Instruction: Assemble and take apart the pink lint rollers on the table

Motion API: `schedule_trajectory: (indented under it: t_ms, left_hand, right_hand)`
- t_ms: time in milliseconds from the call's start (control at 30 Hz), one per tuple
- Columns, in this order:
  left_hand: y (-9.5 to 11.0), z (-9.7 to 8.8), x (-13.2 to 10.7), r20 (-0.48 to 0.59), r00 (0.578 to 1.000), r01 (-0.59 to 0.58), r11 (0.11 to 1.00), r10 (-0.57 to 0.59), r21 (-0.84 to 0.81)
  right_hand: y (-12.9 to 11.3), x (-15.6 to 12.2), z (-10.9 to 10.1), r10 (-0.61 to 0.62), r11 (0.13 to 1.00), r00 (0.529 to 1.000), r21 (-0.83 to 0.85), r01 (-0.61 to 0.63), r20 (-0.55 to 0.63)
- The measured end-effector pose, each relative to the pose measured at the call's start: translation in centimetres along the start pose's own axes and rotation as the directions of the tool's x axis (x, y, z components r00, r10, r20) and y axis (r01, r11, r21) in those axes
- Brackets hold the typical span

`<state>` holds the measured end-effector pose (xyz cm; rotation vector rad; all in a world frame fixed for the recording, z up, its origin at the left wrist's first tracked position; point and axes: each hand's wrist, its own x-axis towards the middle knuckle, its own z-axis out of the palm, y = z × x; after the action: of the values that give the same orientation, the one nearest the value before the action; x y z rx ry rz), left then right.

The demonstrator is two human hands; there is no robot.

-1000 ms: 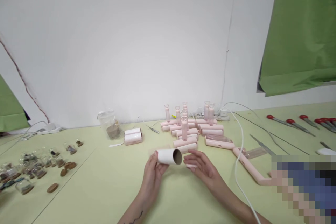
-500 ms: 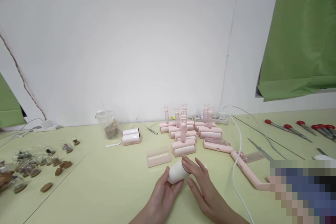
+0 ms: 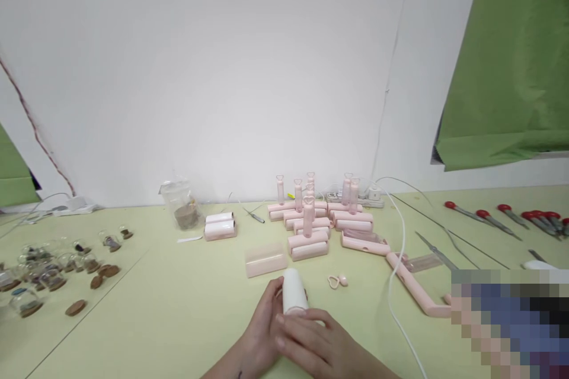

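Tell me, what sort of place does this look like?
Probably a small craft or assembly workroom: a cluster of matching pink roller pieces sits on a pale green table, red-ended tools lie at the right, and small clear domes crowd the left.

The right hand (image 3: pixel 317 340) hides some of the left hand (image 3: pixel 261 334) (and part of the roll (image 3: pixel 294 291), too). What's inside the jars (image 3: pixel 26 303) is too small to tell.

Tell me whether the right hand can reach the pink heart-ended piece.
Probably yes: the pink heart-ended piece lies near the right hand, nothing visible between them, though that hand is at the white roll.
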<state>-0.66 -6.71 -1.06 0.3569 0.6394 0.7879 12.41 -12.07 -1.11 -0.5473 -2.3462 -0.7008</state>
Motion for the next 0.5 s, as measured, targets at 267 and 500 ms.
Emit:
schedule_trajectory:
  t_ms: [267, 500]
  left_hand:
    - [0.3, 0.0, -0.6, 0.173, 0.985, -0.017, 1.000, 0.020, -0.021]
    - [-0.6, -0.8, 0.1, -0.134, 0.989, -0.069, 0.997, 0.071, 0.019]
  right_hand:
    - [0.2, 0.9, -0.2, 0.354, 0.914, 0.934, 0.199, -0.354, 0.037]
    - [1.4, 0.5, -1.4, 0.470, 0.834, 0.881, 0.302, -0.461, 0.048]
